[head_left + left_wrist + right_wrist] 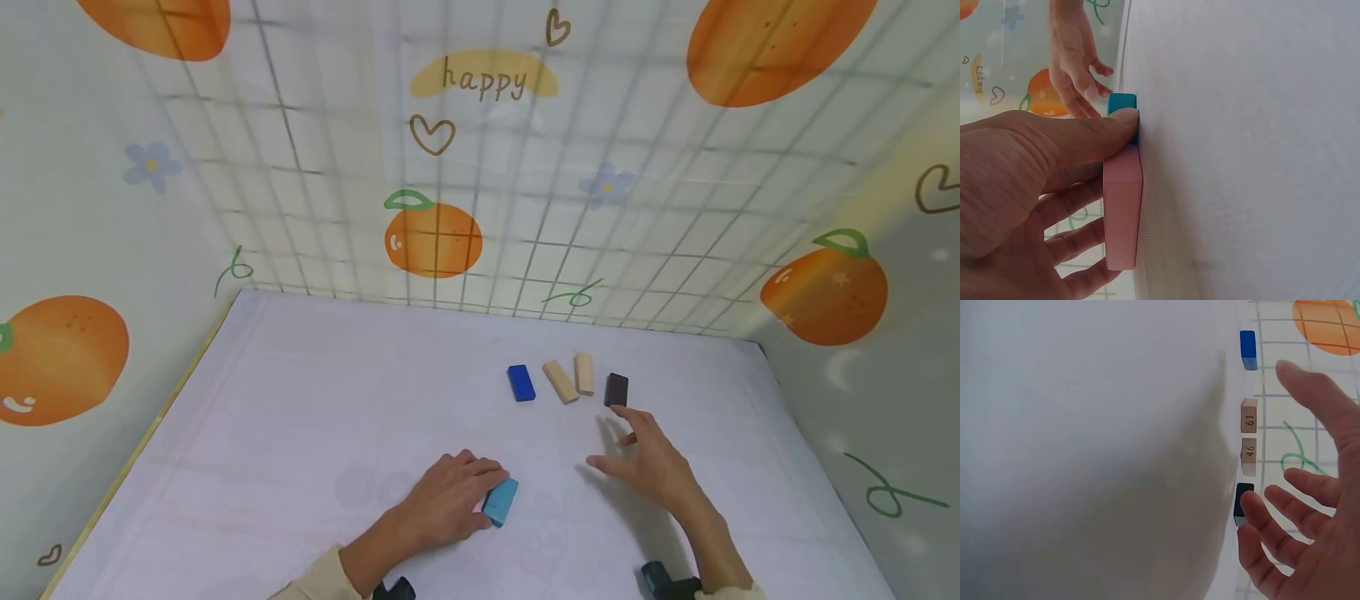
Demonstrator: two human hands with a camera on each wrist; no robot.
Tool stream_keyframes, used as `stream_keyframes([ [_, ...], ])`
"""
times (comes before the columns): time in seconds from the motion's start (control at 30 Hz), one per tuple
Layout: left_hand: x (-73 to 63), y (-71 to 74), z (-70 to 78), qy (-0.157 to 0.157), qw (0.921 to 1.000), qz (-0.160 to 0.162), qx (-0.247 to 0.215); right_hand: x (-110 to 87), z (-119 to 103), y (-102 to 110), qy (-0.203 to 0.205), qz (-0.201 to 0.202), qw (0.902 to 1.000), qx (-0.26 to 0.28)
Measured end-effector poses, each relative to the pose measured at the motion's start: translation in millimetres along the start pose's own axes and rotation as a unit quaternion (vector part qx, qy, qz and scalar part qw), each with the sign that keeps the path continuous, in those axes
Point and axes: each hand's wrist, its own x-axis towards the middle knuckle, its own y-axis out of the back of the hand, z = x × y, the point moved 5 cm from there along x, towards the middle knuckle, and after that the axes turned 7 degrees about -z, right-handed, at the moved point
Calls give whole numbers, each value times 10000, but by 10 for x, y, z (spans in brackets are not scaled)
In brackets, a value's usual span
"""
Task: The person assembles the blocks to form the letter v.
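On this white table (300, 400), I should steady my left hand (453, 498)'s grip on the pink block (1122, 219) and light-blue block (502, 502) close by, then square my spread, empty right hand (658, 467) to the dark block (617, 389) beyond.

You had a white table (337, 383) in front of you. Across its far part, left to right, lay a dark blue block (521, 383), two wooden blocks (560, 382) set close together, and a black block (617, 389). Nearer you, a light blue block (501, 502) sat just beside a pink block (1122, 215).
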Motion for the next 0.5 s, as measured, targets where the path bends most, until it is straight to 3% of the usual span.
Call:
stream_keyframes([
  [0.5,-7,14,-3,-21,10000,63,72,47,47,101,62,-6,10000,65],
])
